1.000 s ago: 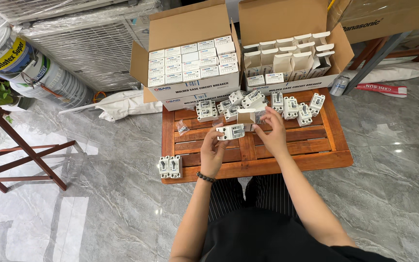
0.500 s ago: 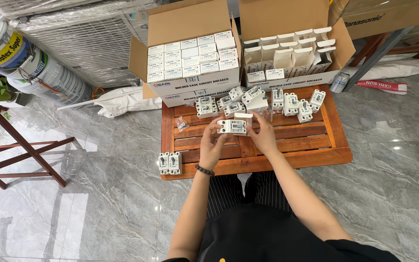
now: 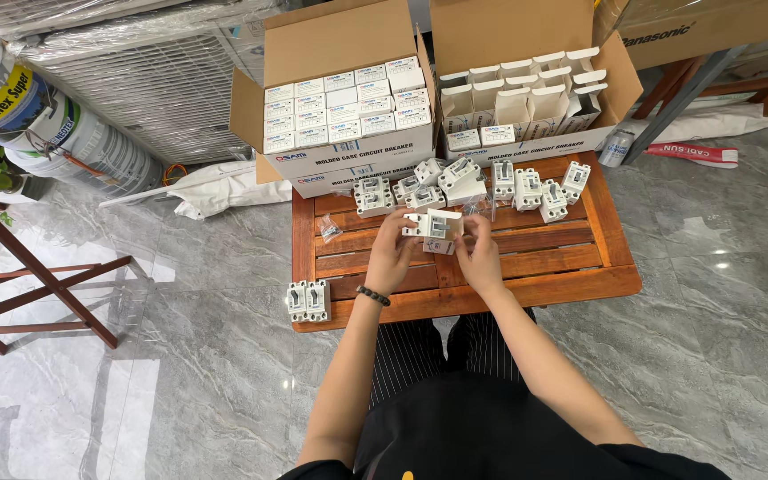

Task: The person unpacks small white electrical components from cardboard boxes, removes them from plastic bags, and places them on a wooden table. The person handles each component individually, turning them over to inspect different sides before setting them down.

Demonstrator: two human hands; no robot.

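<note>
Two open cardboard boxes [image 3: 348, 53] behind the slatted table [image 3: 526, 267] — paint buckets [image 3: 37, 124] far left.

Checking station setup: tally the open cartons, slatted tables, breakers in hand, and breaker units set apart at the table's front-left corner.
Open cartons: 2
Slatted table: 1
Held breaker, between left hand and right hand: 1
Set-apart breaker unit: 1
Total: 5
</note>
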